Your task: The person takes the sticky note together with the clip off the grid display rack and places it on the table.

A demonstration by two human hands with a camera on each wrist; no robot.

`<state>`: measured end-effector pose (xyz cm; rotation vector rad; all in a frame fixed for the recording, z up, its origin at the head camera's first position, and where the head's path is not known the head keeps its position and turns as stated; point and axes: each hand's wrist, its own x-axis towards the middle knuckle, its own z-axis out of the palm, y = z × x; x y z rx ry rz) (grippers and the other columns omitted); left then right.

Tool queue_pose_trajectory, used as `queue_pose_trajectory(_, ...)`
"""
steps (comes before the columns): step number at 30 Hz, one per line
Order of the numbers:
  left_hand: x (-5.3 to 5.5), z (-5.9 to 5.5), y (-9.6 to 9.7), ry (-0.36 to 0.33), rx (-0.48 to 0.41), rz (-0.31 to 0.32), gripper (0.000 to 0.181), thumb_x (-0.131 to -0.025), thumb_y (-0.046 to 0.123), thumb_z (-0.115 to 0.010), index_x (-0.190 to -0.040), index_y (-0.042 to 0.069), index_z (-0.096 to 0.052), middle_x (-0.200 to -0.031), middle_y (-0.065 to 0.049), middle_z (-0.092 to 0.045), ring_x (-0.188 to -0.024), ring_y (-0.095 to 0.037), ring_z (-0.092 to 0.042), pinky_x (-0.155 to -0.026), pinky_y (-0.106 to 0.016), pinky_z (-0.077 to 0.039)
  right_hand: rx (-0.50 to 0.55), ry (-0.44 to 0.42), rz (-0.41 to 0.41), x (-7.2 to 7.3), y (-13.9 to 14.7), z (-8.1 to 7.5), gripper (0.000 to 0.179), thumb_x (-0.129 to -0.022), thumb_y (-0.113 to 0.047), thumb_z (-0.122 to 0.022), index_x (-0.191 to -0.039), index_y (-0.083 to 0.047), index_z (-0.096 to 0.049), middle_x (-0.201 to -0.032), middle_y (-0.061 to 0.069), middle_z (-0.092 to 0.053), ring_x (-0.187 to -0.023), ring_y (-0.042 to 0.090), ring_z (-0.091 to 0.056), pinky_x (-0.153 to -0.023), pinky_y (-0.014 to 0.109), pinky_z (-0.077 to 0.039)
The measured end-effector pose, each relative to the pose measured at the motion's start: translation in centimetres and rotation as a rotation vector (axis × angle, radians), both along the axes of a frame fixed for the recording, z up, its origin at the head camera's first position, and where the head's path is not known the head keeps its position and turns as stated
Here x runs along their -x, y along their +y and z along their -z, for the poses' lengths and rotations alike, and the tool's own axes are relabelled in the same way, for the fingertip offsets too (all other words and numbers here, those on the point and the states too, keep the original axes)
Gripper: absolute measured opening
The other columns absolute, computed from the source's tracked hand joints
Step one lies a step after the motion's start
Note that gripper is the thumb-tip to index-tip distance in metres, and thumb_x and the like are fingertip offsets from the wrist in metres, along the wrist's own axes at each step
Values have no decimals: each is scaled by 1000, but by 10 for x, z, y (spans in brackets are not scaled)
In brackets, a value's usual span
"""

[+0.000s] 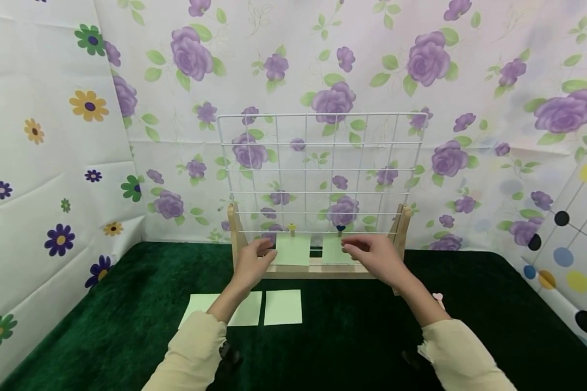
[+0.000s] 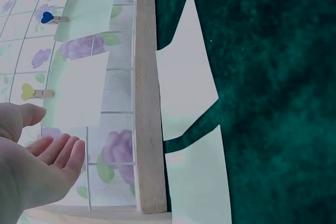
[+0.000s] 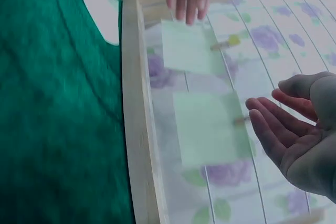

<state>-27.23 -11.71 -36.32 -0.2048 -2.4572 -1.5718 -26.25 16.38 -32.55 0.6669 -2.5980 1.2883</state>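
Note:
A white wire grid (image 1: 318, 170) stands upright in a wooden stand (image 1: 318, 275). Two pale green paper squares hang low on it: the left paper (image 1: 293, 252) from a yellow heart-topped clothespin (image 1: 292, 228), the right paper (image 1: 331, 252) from a dark blue one (image 2: 48, 18). My left hand (image 1: 251, 263) hovers beside the left paper's outer edge, fingers loosely bent around nothing. At the right paper's upper right, my right hand (image 1: 378, 256) has its fingertips close by the blue clothespin; the right wrist view shows the palm (image 3: 302, 145) bare and fingers relaxed.
More pale green papers lie on the dark green cloth (image 1: 352, 336) at front left, one (image 1: 283, 308) fully visible, others partly behind my left forearm. A pink heart-topped clothespin (image 1: 438, 298) lies beside my right forearm. Flowered sheeting (image 1: 494, 179) hangs behind the grid.

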Motion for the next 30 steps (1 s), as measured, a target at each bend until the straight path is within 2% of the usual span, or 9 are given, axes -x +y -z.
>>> queue_pose_trajectory(6, 7, 0, 5, -25, -28, -32, 38, -97, 9, -57, -131, -7, -52, -127, -22, -58, -118, -35, -55, -94, -44, -47, -20, 58, -17, 7, -33, -2, 27, -97, -14, -60, -119, -1, -67, -113, 12, -68, -98, 25, -66, -82, 40, -54)
queue_pose_trajectory(9, 11, 0, 6, -48, -52, -45, 37, -98, 9, -56, -132, -6, -52, -127, -22, -58, -118, -34, -55, -94, -43, -47, -7, 59, -26, 11, -48, -5, 28, -97, -14, -59, -122, -2, -65, -117, 11, -67, -106, 26, -64, -87, 41, -52)
queue_pose_trajectory(14, 15, 0, 8, -69, -85, -57, 37, -98, 9, -56, -132, -5, -52, -127, -21, -58, -119, -34, -55, -94, -42, -48, 13, 46, -24, 18, -66, -8, 30, -96, -13, -60, -124, -2, -64, -119, 11, -66, -107, 26, -63, -88, 41, -51)
queue_pose_trajectory(20, 17, -1, 13, -67, -104, -64, 37, -97, 9, -57, -130, -6, -54, -126, -22, -58, -117, -34, -56, -92, -42, -49, 38, 25, -2, 28, -78, -8, 32, -97, -12, -59, -127, -3, -62, -122, 10, -65, -109, 24, -62, -90, 40, -50)
queue_pose_trajectory(26, 18, -2, 15, -89, -91, -83, 36, -97, 11, -58, -130, -4, -54, -125, -21, -58, -116, -33, -55, -93, -43, -48, 5, 50, 11, 27, -84, -13, 33, -97, -12, -58, -128, -1, -61, -120, 11, -66, -107, 26, -63, -86, 40, -52)
queue_pose_trajectory(30, 19, -3, 17, -99, -78, -88, 37, -97, 14, -58, -129, -3, -56, -125, -20, -59, -117, -33, -55, -94, -44, -47, 1, 8, 21, 30, -88, -16, 33, -97, -13, -58, -128, -2, -62, -123, 11, -64, -111, 25, -62, -88, 39, -51)
